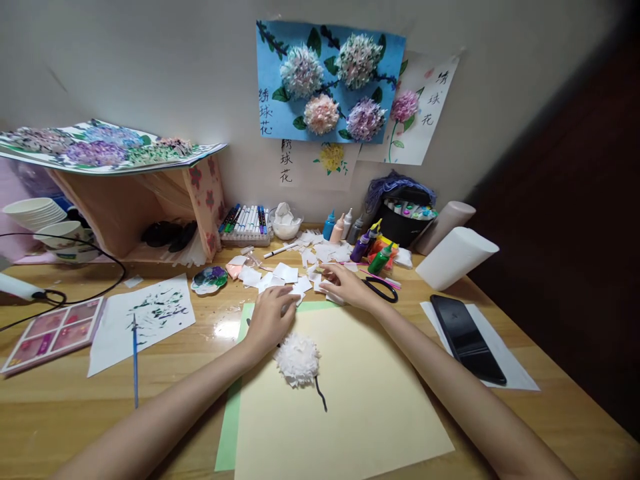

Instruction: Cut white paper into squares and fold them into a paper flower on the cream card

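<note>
A cream sheet of paper (360, 407) lies on a green sheet before me, with a white crumpled-tissue flower (298, 359) and a drawn black stem on it. My left hand (270, 319) rests at the sheet's top edge, just above the flower, fingers curled near a small white paper piece. My right hand (345, 283) reaches past the sheet into the scattered white paper squares (285, 275), fingertips on one of them. Whether either hand has lifted a square is unclear.
Black scissors (383, 289) lie right of my right hand. Paint bottles (373, 250), a marker tray (246, 223) and a bowl stand behind. A phone (467, 337) lies right; paper rolls (455, 257) behind it. A palette (210, 279), a paint-smeared sheet and a brush (135, 353) lie left.
</note>
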`<action>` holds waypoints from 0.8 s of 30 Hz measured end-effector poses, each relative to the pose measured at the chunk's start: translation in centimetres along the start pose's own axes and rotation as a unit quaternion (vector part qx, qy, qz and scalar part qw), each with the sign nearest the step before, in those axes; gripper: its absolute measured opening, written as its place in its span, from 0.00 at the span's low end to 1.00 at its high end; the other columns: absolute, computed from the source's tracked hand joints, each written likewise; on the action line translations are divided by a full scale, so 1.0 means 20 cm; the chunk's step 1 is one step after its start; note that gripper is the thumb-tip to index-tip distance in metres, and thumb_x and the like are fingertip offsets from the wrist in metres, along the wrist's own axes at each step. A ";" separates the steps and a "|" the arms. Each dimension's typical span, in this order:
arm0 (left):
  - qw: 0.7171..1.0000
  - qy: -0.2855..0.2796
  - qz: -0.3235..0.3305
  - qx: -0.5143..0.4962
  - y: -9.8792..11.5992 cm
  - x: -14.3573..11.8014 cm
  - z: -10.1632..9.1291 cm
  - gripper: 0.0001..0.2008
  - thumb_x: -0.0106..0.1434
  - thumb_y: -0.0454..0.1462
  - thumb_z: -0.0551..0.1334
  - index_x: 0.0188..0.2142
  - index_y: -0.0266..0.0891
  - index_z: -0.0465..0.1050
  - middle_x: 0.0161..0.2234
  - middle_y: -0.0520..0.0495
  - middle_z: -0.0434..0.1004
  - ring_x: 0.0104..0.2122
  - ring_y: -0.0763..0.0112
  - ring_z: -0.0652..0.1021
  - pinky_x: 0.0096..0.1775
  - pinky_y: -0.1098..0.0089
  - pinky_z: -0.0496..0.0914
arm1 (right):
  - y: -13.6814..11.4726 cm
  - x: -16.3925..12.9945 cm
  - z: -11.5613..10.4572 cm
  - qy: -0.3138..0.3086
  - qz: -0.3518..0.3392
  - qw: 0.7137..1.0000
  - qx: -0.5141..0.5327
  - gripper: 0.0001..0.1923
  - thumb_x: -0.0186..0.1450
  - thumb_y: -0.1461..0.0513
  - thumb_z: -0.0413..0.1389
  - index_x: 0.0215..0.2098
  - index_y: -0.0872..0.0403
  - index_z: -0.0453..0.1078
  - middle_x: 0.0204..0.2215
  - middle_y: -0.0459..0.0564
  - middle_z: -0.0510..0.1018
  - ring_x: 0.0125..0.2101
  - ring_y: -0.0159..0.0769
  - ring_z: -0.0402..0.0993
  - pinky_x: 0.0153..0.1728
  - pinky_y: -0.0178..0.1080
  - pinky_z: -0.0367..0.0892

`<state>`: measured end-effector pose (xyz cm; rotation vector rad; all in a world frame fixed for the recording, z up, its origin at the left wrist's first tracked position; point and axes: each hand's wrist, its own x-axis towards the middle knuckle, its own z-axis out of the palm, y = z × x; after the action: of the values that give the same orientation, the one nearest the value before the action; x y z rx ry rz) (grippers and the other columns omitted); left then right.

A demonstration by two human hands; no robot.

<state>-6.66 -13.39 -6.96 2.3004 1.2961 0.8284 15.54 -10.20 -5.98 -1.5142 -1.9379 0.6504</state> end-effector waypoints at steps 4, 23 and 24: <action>1.000 0.003 0.003 0.001 -0.01 0.00 0.00 0.13 0.60 0.34 0.54 0.41 0.46 0.74 0.46 0.47 0.72 0.48 0.59 0.68 0.50 0.53 0.62 | 0.02 0.11 0.01 0.052 0.038 0.998 0.002 0.25 0.61 0.61 0.52 0.56 0.57 0.58 0.45 0.58 0.70 0.36 0.38 0.71 0.41 0.42 0.67; 0.992 0.075 -0.074 0.062 -0.12 0.04 -0.04 0.42 0.48 0.45 0.66 0.59 0.40 0.49 0.53 0.36 0.57 0.55 0.47 0.61 0.52 0.51 0.60 | 0.07 0.11 -0.08 0.204 0.025 0.968 -0.148 0.22 0.57 0.69 0.51 0.51 0.57 0.61 0.42 0.58 0.74 0.37 0.41 0.72 0.40 0.43 0.66; 0.994 0.057 -0.078 0.059 -0.14 0.05 -0.05 0.42 0.48 0.46 0.66 0.59 0.40 0.49 0.51 0.37 0.59 0.53 0.48 0.63 0.51 0.52 0.62 | 0.08 0.10 -0.10 0.188 0.022 0.973 -0.134 0.18 0.59 0.67 0.51 0.48 0.57 0.64 0.41 0.57 0.74 0.37 0.41 0.72 0.41 0.44 0.66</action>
<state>-8.65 -11.18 -7.52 2.2309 1.5922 0.8622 17.61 -7.92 -5.33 -1.7032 -1.7500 0.1041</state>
